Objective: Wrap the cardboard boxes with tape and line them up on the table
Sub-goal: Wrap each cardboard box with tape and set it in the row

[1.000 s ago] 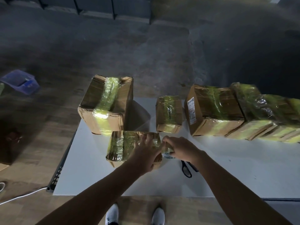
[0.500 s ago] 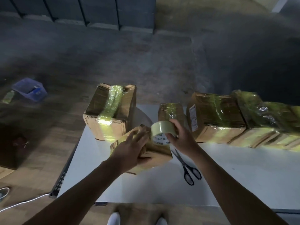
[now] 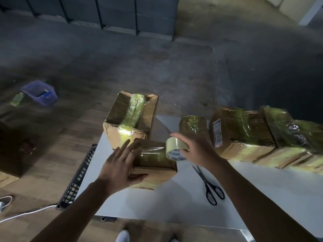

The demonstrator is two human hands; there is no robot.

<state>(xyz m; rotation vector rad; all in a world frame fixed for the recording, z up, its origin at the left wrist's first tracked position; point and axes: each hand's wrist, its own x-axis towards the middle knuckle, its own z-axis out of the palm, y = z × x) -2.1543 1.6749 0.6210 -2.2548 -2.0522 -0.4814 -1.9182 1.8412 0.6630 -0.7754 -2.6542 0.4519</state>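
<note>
Small box (image 3: 155, 165) at left front of table (image 3: 174, 203), partly taped.
Left hand (image 3: 120, 165) flat, fingers spread, against box's left side; likely braces it against tape pull.
Right hand (image 3: 194, 149) curled round tape roll (image 3: 174, 148) over box top.
Scissors (image 3: 208, 186) just beside, for cutting.
Wrapped boxes (image 3: 244, 135) lined up behind.

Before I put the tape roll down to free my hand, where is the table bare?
Widest: the table right of the scissors, in front of the row of wrapped boxes. A smaller strip runs along the near edge, in front of the box at the left hand. The far edge is crowded with boxes.
</note>
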